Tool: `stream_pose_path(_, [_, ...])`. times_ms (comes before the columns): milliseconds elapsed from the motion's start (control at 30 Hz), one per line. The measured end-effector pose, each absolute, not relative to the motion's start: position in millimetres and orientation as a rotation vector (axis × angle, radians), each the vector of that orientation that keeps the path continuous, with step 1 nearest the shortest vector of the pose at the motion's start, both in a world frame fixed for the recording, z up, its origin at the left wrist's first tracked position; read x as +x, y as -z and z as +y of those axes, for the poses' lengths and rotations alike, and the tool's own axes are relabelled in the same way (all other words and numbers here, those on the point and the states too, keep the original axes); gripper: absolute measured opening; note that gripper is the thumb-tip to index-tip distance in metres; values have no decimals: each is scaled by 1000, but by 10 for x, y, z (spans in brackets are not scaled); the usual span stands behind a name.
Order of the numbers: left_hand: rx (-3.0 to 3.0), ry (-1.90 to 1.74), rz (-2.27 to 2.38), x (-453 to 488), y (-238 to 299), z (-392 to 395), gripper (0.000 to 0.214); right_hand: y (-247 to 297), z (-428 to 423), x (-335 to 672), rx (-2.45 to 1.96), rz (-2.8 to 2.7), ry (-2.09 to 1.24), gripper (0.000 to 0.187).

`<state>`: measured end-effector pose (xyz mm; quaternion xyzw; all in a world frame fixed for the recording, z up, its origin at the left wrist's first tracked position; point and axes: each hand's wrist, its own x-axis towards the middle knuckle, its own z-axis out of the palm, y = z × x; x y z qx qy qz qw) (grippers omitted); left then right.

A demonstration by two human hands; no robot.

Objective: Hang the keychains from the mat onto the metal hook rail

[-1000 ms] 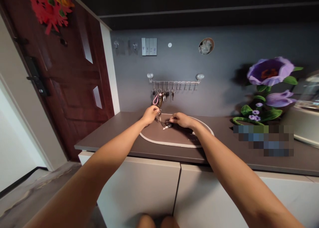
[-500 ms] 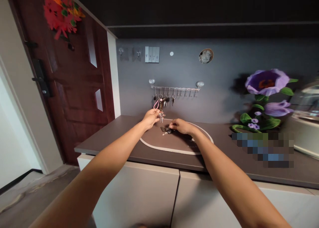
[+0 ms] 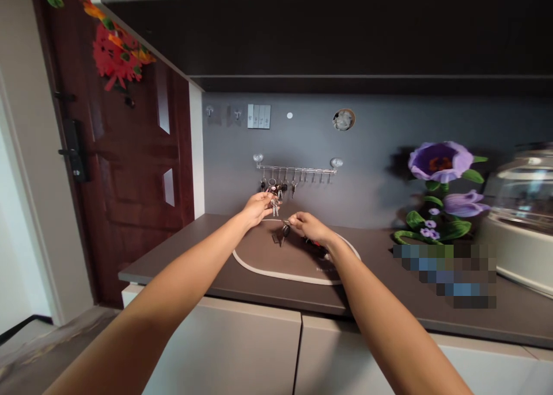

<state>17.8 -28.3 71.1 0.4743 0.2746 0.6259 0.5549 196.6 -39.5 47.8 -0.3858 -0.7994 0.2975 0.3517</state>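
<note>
My left hand (image 3: 258, 208) is closed on a bunch of silver keys (image 3: 275, 207), just below the left end of a clear hook rail (image 3: 302, 169). Several key sets (image 3: 283, 189) hang from that rail, close above the hand. Over the oval mat, my right hand (image 3: 308, 227) pinches another key set (image 3: 285, 232) with a dark round fob, a key dangling beneath it. More small dark and red items (image 3: 314, 245) lie on the mat (image 3: 276, 273), partly hidden under my right wrist.
Purple artificial flowers (image 3: 440, 162) and a pale appliance with a clear dome (image 3: 514, 239) stand to the right on the dark counter (image 3: 389, 297). An overhead cabinet (image 3: 324, 38) juts out above. At left is a dark red door (image 3: 133, 211).
My right hand has lifted its key set off the mat, so it now hangs. My left hand stays near the rail with its keys. The camera view has tilted upward.
</note>
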Motion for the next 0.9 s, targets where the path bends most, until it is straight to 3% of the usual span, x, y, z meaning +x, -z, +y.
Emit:
stream_pose_path(167, [1156, -1487, 632, 284, -840, -218, 10, -456, -300, 1997, -859, -1776, -1010, 32])
stream_pose_path(433, [1255, -1491, 657, 470, -1012, -93, 8, -537, -338, 2078, -698, -1359, -1356, 15])
stream_pose_path(700, [1355, -1471, 689, 593, -1053, 67, 9, -557, -269, 2085, -637, -1236, -1254, 10])
stream_pose_path(900, [1387, -1478, 740, 646, -1078, 128, 8, -547, -196, 2105, -680, -1399, -1074, 20])
